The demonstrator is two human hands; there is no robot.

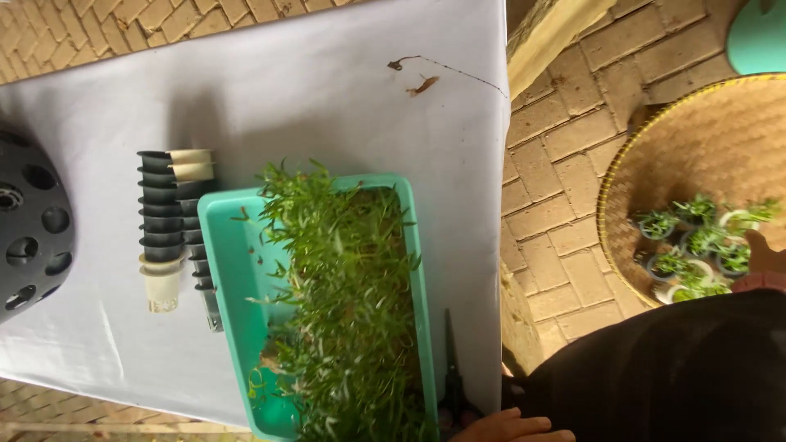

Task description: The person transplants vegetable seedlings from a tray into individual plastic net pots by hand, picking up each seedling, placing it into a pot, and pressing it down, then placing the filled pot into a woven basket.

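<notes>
My left hand point(509, 428) lies at the bottom edge of the view, fingers stretched out flat on the table's corner, holding nothing. Black scissors point(450, 383) rest just beside it, next to a teal tray point(225, 245) full of thin green seedlings point(344, 311). My right hand point(765, 252) reaches over a woven round basket point(720, 131) on the brick floor. It touches a cluster of small pots with seedlings point(696, 245). Only part of that hand shows past a pink cuff and my dark sleeve, so its grip is hidden.
A white cloth point(327, 90) covers the table. Left of the tray lie stacks of small black and cream pots point(160, 221). A black disc with round holes point(33, 229) sits at the far left. A teal object point(761, 37) shows at the top right corner.
</notes>
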